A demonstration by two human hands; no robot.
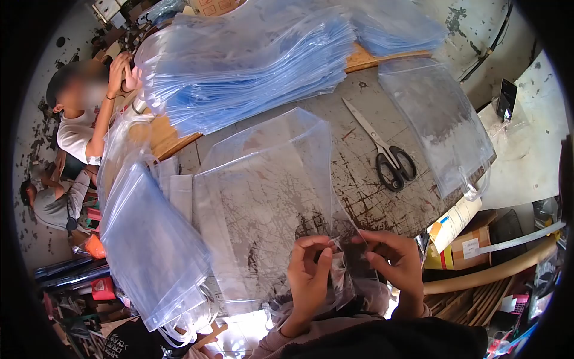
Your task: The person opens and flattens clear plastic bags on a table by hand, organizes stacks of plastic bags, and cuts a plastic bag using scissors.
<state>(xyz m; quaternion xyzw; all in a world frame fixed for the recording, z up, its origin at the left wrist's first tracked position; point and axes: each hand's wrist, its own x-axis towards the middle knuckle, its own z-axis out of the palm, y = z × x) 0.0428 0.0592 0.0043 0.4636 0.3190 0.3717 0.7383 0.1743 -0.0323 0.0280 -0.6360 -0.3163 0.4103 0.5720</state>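
Near the table's front edge, my left hand (309, 272) pinches the clear plastic sheet (269, 173). Close to its right, my right hand (391, 260) has thumb and fingertips closed on the same plastic's edge. The sheet spreads from my hands up across the scratched table (359, 96). Scissors (382, 149) with black handles lie beyond my right hand, blades pointing away. A pile of clear bags (152, 239) with white cords lies to the left. Another clear bag (439, 125) lies flat at the right.
A thick stack of bluish plastic sheets (251, 66) covers the back of the table. At the left are a person (81, 119) with raised hands and a second person (57, 200). A phone (506, 100) stands at the right, above a cardboard box (472, 245) and a tube.
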